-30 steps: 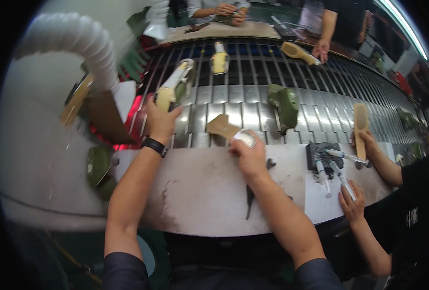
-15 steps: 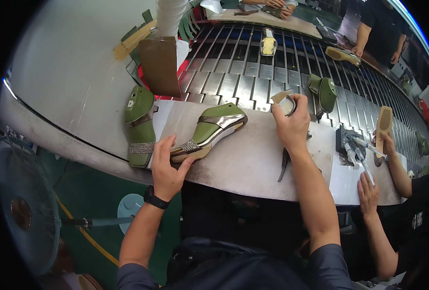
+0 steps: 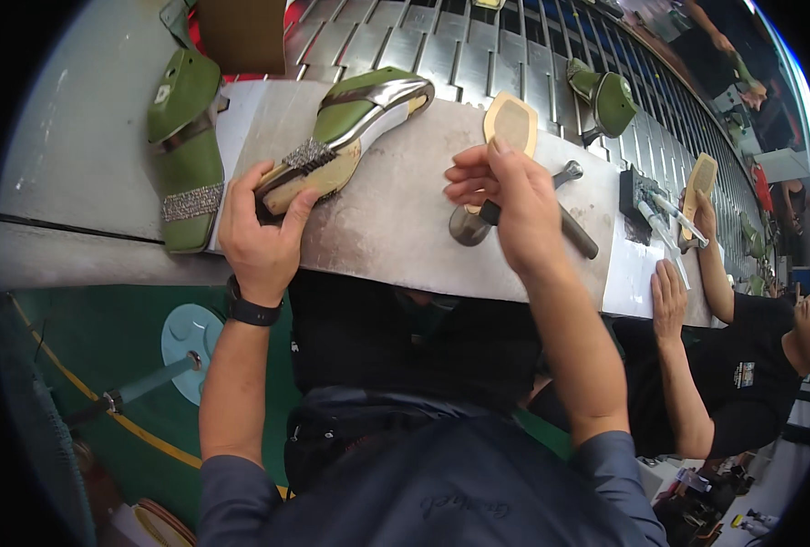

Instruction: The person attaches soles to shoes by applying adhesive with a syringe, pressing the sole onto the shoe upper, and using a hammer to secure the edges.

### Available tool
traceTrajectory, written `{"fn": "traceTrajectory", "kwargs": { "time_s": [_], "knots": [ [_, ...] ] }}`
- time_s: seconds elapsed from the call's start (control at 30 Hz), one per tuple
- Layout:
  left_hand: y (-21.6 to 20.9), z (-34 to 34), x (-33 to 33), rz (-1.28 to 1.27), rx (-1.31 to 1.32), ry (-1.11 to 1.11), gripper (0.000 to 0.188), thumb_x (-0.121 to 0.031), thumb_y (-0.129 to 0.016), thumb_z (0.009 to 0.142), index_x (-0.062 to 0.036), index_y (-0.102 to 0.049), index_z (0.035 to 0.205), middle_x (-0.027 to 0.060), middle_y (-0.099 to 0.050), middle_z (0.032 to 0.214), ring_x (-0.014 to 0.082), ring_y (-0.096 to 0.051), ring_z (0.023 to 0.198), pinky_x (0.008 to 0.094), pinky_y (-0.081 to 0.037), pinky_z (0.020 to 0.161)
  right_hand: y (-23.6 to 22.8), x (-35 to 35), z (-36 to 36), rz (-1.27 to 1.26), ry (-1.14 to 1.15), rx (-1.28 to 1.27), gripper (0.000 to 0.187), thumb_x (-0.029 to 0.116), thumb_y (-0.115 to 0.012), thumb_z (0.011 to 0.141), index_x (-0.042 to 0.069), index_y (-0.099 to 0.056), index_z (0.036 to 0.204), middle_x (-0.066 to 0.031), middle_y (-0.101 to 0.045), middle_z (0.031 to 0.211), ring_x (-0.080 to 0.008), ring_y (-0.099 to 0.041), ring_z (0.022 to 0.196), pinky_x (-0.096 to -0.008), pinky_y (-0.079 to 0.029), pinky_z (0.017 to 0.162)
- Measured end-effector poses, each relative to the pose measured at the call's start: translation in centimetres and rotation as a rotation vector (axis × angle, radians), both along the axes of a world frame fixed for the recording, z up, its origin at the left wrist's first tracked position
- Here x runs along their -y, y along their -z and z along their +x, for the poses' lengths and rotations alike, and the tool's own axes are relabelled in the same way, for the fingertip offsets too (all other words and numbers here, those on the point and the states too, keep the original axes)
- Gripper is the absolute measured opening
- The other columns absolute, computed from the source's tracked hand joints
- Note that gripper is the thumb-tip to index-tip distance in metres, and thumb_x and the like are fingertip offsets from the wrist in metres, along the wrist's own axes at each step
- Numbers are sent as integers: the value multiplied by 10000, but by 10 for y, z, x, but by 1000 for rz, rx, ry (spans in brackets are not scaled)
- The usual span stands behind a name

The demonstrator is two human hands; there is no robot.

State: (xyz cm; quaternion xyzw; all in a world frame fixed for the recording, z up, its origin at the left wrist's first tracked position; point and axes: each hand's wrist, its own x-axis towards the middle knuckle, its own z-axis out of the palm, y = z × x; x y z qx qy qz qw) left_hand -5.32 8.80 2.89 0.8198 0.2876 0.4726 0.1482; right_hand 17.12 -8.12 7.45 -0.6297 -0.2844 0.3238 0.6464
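My left hand (image 3: 261, 232) is closed round the toe end of a green wedge sandal (image 3: 359, 123) with a glittery strap and a metallic band, lying tilted on the worktable (image 3: 368, 228). My right hand (image 3: 514, 201) hovers over the table with thumb and fingers apart. Just beyond its thumb is a tan shoe sole (image 3: 514, 118), its lower end hidden by the hand. Under and beside that hand lie a dark tool handle (image 3: 578, 232), a metal tool end (image 3: 569, 171) and a rounded brownish-grey piece (image 3: 467, 226); how they join is hidden.
Another green sandal (image 3: 186, 155) stands at left. A slatted metal conveyor (image 3: 441, 46) runs behind, carrying a green shoe (image 3: 605, 100). At right a co-worker's hand holds a tan sole (image 3: 699, 187), near syringes (image 3: 660, 214) in a dark holder. A fan base (image 3: 192, 351) stands below left.
The view has shifted, so the table sits higher. My right hand has let go of the pale curved piece and come nearer the tools. My left hand keeps hold of the sandal.
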Motion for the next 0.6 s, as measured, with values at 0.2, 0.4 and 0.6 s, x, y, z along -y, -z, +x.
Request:
{"fn": "traceTrajectory", "kwargs": {
  "time_s": [0.2, 0.4, 0.6],
  "knots": [
    [3, -1, 2, -4, 50, 9, 494, -200, -883, 817, -7, -655, 1212, 162, -715, 1013, 324, -717, 892, 390, -570, 796, 13, -12, -24, -35, 248, -22, 503, 346, -590, 1063, 98, -464, 644, -1, -442, 556, -93, -353, 434, -279, -281, 403],
    [6, -2, 1, 29, 30, -8, 498, -196, -883, 809, -14, -655, 1213, 162, -715, 1025, 322, -719, 892, 394, -571, 790, 13, -16, -20, -95, 141, -52, 511, 270, -608, 1053, 115, -436, 598, 10, -395, 494, -89, -311, 397, -286, -255, 393],
    [2, 5, 7, -8, 20, -17, 498, -198, -881, 817, -12, -653, 1219, 157, -715, 1033, 329, -714, 902, 393, -569, 816, 9, -6, -17, -100, 105, -212, 471, 237, -725, 987, 118, -491, 596, 58, -470, 562, -30, -363, 462, -254, -263, 405]
  ]
}}
